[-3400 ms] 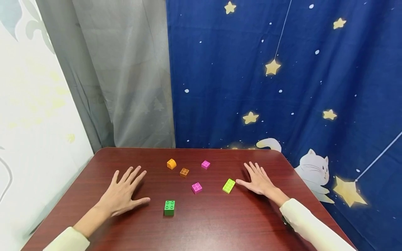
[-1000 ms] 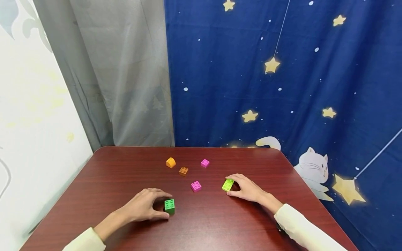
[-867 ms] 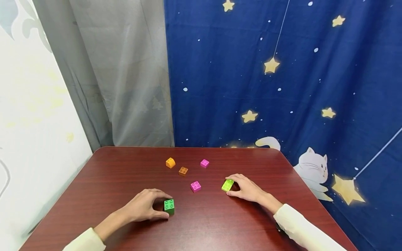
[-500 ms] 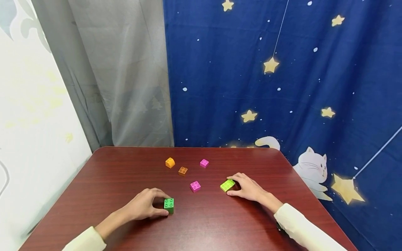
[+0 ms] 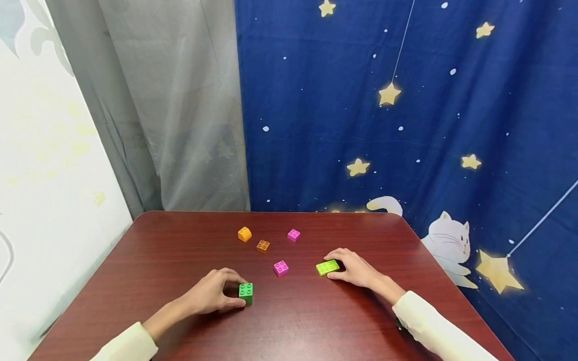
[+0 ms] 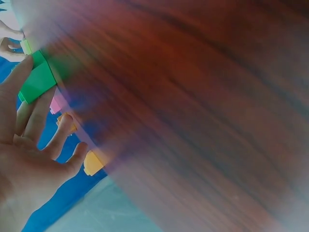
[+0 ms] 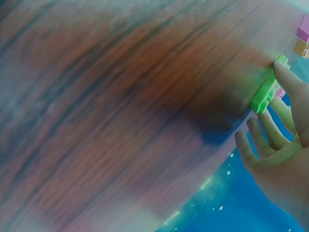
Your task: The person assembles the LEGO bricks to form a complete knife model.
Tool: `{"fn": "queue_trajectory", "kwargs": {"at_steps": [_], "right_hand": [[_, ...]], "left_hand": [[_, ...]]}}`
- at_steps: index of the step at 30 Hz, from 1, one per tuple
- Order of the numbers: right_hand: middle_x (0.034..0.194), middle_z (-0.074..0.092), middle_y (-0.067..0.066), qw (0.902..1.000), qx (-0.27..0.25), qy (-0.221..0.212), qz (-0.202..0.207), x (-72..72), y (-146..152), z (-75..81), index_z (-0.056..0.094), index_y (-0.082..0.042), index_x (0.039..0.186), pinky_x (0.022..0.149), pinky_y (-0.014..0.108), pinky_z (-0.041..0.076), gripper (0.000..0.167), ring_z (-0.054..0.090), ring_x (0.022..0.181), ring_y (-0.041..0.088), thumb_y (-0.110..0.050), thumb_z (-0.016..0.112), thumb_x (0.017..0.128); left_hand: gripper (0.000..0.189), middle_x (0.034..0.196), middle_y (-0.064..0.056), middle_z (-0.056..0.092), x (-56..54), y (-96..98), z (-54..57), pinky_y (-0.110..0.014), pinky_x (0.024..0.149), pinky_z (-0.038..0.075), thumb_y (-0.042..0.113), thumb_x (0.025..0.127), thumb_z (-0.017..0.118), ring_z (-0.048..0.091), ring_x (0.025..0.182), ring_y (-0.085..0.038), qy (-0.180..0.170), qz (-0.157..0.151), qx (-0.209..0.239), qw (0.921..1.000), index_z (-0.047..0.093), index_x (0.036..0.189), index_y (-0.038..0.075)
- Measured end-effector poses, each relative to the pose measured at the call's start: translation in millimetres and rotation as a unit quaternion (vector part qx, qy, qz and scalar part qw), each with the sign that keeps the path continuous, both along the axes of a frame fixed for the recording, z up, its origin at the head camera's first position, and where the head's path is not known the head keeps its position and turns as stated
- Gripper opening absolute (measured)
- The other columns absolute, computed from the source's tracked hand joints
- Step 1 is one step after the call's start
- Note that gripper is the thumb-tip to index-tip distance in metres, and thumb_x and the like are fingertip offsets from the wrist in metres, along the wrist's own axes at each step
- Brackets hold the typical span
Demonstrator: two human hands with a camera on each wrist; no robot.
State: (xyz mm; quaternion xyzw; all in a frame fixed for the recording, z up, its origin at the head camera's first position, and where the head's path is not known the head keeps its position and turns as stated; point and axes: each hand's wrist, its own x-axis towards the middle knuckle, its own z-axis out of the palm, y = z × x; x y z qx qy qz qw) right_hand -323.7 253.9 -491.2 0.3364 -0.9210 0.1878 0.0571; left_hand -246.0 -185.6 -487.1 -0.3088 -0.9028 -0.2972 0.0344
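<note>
My left hand [image 5: 209, 293] pinches a green building brick [image 5: 246, 294] between thumb and fingertips, its studs facing up. In the left wrist view, the thumb lies across one side of that green brick [image 6: 39, 81], and the other fingers spread away from it. Farther right, my right hand [image 5: 354, 268] holds a flatter lime brick [image 5: 326, 267] by its right end, thumb on the near side and fingers on the far side. The right wrist view shows the thumb tip against the lime brick [image 7: 265, 92]. Between the hands sits a magenta brick [image 5: 281, 268].
Behind lie an orange curved brick [image 5: 245, 234], a brown-orange brick [image 5: 263, 246] and a second magenta brick [image 5: 293, 235]. All rest on a dark red wooden table [image 5: 180, 240] with rounded far corners. A grey curtain [image 5: 198, 125] and a blue star curtain [image 5: 307, 125] hang behind.
Both hands, spread flat at first, have come in and gripped their bricks. The lime brick has turned to lie more crosswise. Lately the green brick has shifted slightly right with the left hand.
</note>
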Motion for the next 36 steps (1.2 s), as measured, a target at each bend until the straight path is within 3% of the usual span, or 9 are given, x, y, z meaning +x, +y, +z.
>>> {"fn": "queue_trajectory", "kwargs": {"at_steps": [10, 21, 25, 29, 36], "right_hand": [[0.112, 0.069, 0.000, 0.9996, -0.016, -0.015, 0.018, -1.9, -5.7, 0.1, 0.075, -0.013, 0.125, 0.084, 0.034, 0.052, 0.037, 0.062, 0.098, 0.016, -0.029, 0.081, 0.092], [0.105, 0.070, -0.003, 0.9964, -0.077, -0.012, 0.033, -1.4, -15.0, 7.4, 0.077, -0.014, 0.118, 0.080, 0.033, 0.053, 0.034, 0.063, 0.090, 0.015, -0.029, 0.085, 0.089], [0.102, 0.069, -0.003, 0.9947, -0.095, -0.012, 0.038, -1.0, -22.5, 12.3, 0.078, -0.014, 0.116, 0.075, 0.034, 0.053, 0.034, 0.063, 0.086, 0.020, -0.029, 0.086, 0.087], [0.101, 0.070, -0.006, 0.9939, -0.103, -0.005, 0.039, 1.1, -31.0, 18.1, 0.079, -0.015, 0.115, 0.074, 0.036, 0.054, 0.033, 0.062, 0.085, 0.016, -0.029, 0.088, 0.086], [0.100, 0.069, -0.009, 0.9944, -0.095, 0.002, 0.046, 9.3, -49.9, 29.6, 0.080, -0.018, 0.115, 0.070, 0.025, 0.048, 0.034, 0.059, 0.086, 0.008, -0.031, 0.089, 0.084]], "left_hand": [[0.031, 0.100, 0.019, 0.070, -3.0, 4.6, -0.3, -0.035, 0.090, 0.054, 0.035, 0.080, 0.092, 0.065, 0.100, -0.011, -0.011, -0.005, 0.020, 0.9997, 0.078, 0.106, 0.024], [0.030, 0.094, 0.020, 0.072, -10.1, 11.6, 0.6, -0.036, 0.088, 0.054, 0.032, 0.081, 0.091, 0.065, 0.096, -0.014, -0.037, 0.003, 0.029, 0.9989, 0.080, 0.105, 0.021], [0.028, 0.093, 0.020, 0.073, -13.3, 13.6, 0.8, -0.037, 0.088, 0.054, 0.032, 0.081, 0.091, 0.066, 0.098, -0.014, -0.044, 0.004, 0.030, 0.9986, 0.080, 0.105, 0.022], [0.028, 0.093, 0.018, 0.074, -16.0, 14.2, 1.4, -0.036, 0.086, 0.057, 0.031, 0.080, 0.092, 0.068, 0.095, -0.013, -0.057, -0.001, 0.036, 0.9977, 0.080, 0.104, 0.022], [0.027, 0.092, 0.016, 0.075, -17.5, 14.9, 4.0, -0.036, 0.084, 0.057, 0.028, 0.079, 0.093, 0.070, 0.093, -0.014, -0.076, -0.003, 0.042, 0.9962, 0.081, 0.101, 0.021]]}}
